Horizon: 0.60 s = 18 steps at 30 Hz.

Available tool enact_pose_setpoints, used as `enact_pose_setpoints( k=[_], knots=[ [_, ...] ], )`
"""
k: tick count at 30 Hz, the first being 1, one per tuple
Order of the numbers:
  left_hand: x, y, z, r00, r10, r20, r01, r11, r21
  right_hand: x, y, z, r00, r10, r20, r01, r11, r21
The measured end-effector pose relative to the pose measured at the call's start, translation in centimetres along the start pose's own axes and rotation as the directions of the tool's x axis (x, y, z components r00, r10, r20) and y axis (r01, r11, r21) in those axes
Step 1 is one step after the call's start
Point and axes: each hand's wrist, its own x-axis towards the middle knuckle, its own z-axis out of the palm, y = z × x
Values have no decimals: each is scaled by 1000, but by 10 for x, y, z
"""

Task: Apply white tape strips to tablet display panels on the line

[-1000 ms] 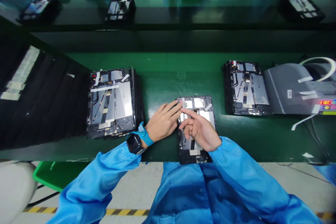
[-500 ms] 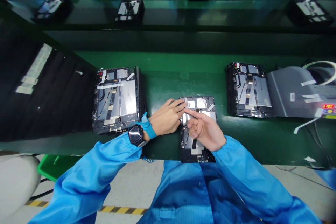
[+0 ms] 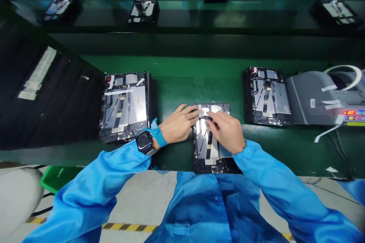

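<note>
An opened tablet-like device lies on the green bench in front of me, its silver panels, black flat cables and boards exposed. My left hand rests at its upper left edge, fingers stretched out and tips touching the frame. Over the upper middle of the device is my right hand, fingers curled and the thumb and index tips close together by a pale panel. Anything between those tips is too small to make out. A blue wrist strap and a black watch are on my left wrist.
A stack of similar devices stands to the left, another stack to the right. Beside that is a grey machine with a red display and cables. Black slotted racking fills the far left. A raised ledge runs behind.
My right hand has turned palm down and its pointing index finger has bent in toward the thumb over the device. The left hand stays at the device's upper left edge.
</note>
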Motion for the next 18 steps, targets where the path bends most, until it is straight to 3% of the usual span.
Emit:
enact_pose_setpoints(
  k=[2,5,12,18],
  knots=[
    [-1,0,1,1000,-11,-10,11,1000,-15,10,8,10,985,-150,81,162,971,-177],
    [-2,0,3,999,-15,-35,14,1000,-26,19,13,20,962,-226,155,262,924,-278],
    [-2,-2,2,999,1,-54,-3,999,-35,22,12,21,958,-243,153,279,914,-296],
    [-2,-4,5,998,7,-68,-10,999,-35,22,15,23,937,-273,220,332,891,-309]
  ],
)
